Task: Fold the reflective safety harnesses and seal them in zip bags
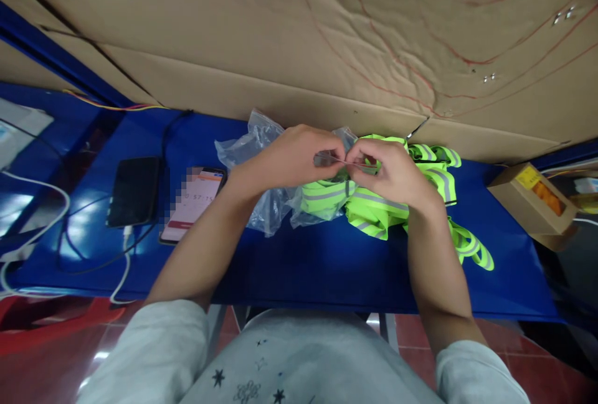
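Note:
My left hand (301, 154) and my right hand (391, 170) meet above the blue table. Each is closed in a pinch on the thin edge of a clear plastic zip bag (311, 214), where a fine reddish line shows. Neon yellow-green webbing with grey reflective stripes (378, 202) lies bunched under and beside my right hand. Part of it shows through the bag's plastic, though I cannot tell how much is inside. Left of my hands, partly behind my left forearm, rests another crumpled clear bag (255, 136).
A phone with a lit timer screen (199, 198) and a black device (134, 191) with a white cable (125, 261) lie on the blue table (317, 273) at left. A small cardboard box (532, 202) stands at right. A large cardboard sheet (210, 24) rises behind.

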Action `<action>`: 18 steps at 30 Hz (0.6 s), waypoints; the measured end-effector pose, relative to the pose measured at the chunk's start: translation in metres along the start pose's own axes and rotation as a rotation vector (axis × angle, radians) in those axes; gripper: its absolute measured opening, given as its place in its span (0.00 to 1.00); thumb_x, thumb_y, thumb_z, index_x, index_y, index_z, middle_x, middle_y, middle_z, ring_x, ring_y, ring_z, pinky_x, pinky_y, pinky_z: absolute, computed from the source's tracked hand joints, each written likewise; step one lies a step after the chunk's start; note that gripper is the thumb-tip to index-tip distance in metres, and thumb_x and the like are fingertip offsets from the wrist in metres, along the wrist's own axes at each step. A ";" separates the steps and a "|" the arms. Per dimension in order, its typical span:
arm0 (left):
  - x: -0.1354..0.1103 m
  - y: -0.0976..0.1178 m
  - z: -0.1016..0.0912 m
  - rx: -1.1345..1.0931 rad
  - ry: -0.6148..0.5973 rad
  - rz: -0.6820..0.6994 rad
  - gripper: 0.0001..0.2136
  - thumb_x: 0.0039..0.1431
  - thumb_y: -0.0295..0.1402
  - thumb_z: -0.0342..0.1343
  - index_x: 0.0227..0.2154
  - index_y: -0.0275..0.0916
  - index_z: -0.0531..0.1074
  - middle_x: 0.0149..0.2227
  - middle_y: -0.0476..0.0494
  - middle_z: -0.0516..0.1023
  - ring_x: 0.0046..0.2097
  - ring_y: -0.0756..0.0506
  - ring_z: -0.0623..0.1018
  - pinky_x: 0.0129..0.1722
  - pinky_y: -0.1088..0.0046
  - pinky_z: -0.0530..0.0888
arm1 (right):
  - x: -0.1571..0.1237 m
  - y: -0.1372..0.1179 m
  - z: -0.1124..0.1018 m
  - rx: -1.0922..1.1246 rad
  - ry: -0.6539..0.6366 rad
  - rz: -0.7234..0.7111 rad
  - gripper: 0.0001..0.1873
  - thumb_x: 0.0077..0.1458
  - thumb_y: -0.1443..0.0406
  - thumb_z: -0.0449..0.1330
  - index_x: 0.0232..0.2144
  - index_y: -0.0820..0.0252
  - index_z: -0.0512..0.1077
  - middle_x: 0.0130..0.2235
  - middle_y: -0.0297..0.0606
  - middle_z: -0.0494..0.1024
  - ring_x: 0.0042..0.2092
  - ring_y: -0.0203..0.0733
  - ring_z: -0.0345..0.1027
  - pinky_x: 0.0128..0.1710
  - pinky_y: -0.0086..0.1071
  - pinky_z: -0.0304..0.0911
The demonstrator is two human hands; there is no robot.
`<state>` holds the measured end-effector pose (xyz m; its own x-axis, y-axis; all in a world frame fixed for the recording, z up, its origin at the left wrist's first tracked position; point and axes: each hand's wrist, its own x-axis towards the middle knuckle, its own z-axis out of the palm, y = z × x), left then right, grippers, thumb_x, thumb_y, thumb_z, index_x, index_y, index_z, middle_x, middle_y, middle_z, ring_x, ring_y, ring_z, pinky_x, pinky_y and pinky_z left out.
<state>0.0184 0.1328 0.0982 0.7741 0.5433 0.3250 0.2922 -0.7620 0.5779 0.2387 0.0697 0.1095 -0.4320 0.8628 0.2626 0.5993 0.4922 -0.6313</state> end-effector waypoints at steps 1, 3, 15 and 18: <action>0.000 0.001 0.002 0.047 0.011 -0.009 0.06 0.63 0.36 0.58 0.34 0.42 0.78 0.33 0.51 0.82 0.34 0.48 0.78 0.36 0.72 0.66 | 0.001 0.000 0.001 -0.013 0.015 0.000 0.04 0.54 0.71 0.61 0.31 0.58 0.72 0.29 0.30 0.72 0.31 0.35 0.64 0.34 0.30 0.59; 0.001 0.001 0.006 0.104 0.022 -0.020 0.07 0.64 0.37 0.57 0.34 0.42 0.78 0.34 0.49 0.82 0.34 0.48 0.78 0.35 0.71 0.65 | 0.001 0.001 0.001 -0.032 0.025 0.019 0.03 0.56 0.70 0.61 0.31 0.58 0.73 0.27 0.30 0.71 0.29 0.34 0.63 0.33 0.31 0.57; -0.009 -0.013 -0.035 -0.029 -0.110 -0.136 0.13 0.67 0.40 0.55 0.44 0.44 0.84 0.40 0.50 0.87 0.38 0.48 0.83 0.39 0.74 0.70 | -0.011 0.021 -0.022 -0.005 -0.109 0.172 0.11 0.65 0.56 0.62 0.38 0.58 0.76 0.34 0.36 0.80 0.33 0.38 0.69 0.35 0.32 0.61; -0.010 -0.009 -0.036 -0.019 -0.093 -0.116 0.13 0.66 0.37 0.54 0.42 0.44 0.84 0.36 0.51 0.87 0.34 0.49 0.81 0.36 0.74 0.69 | -0.010 0.018 -0.022 -0.007 -0.128 0.125 0.10 0.66 0.58 0.61 0.37 0.59 0.76 0.34 0.36 0.80 0.33 0.37 0.69 0.34 0.32 0.60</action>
<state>-0.0127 0.1472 0.1164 0.7846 0.5916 0.1855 0.3722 -0.6887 0.6222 0.2686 0.0723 0.1114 -0.4356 0.8959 0.0874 0.6580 0.3832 -0.6483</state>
